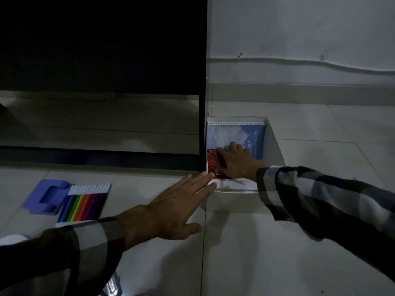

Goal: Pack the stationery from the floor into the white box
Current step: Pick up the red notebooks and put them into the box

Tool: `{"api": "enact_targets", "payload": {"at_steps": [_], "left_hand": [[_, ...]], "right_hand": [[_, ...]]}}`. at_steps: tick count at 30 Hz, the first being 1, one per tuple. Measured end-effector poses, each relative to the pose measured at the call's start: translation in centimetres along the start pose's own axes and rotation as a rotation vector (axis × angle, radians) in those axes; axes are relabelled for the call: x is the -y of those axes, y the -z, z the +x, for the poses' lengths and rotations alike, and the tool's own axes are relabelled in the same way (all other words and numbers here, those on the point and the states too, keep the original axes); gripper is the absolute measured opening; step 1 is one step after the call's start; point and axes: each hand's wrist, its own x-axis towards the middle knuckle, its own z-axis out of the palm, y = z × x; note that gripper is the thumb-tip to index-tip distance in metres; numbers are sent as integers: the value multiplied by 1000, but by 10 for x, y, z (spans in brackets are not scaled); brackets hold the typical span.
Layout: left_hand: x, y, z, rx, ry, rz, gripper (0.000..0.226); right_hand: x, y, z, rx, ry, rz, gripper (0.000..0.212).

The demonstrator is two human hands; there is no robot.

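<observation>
From the head view, we are in the middle of packing. Our right hand [236, 160] is down inside the white box [275, 146], fingers laid fairly flat and pressing on a red item [212, 161] that lies on top of a blue notebook [245, 133]; we judge it is being settled into place, not gripped, though the dim light hides the fingertips. The notebook lies flat in the box with its spiral edge toward the wall. Our left hand [175, 212] hangs spread and holds nothing, its fingertips at the near left corner of the box, touching or just shy of the rim; we cannot tell which.

Still on the floor [256, 253], well to the left of the box, are the markers [82, 205], a pack with white caps and coloured barrels, and just beside them a purple object [48, 197] that looks like a hole punch or holder. These are what is left to pack, as far as we can see.

The next move, in our judgement, is to lift the right hand out and send the left hand back for the markers, then the purple piece. The markers are long, so they will likely need to go in lengthwise over the notebook.

A black panel [102, 43] stands just left of the box and crowds that side. A cable [299, 61] runs along the wall [299, 22] behind. Something pale [12, 239] sits at the lower left edge; we cannot tell what it is.
</observation>
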Motion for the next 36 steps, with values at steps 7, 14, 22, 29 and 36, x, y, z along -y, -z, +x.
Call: {"api": "enact_targets", "payload": {"at_steps": [7, 14, 22, 29, 36], "left_hand": [[-2, 0, 2, 2, 22, 2, 107], [-6, 4, 2, 37, 46, -18, 108], [-7, 8, 2, 63, 48, -31, 107], [-7, 9, 1, 58, 39, -28, 106], [-5, 7, 1, 41, 33, -32, 107]], "right_hand": [[11, 6, 3, 36, -356, 936, 73], [5, 18, 7, -109, -396, 1041, 33], [32, 32, 7, -3, -417, 1135, 46], [27, 30, 1, -38, -311, 916, 20], [17, 36, 5, -215, -367, 1589, 38]]}}
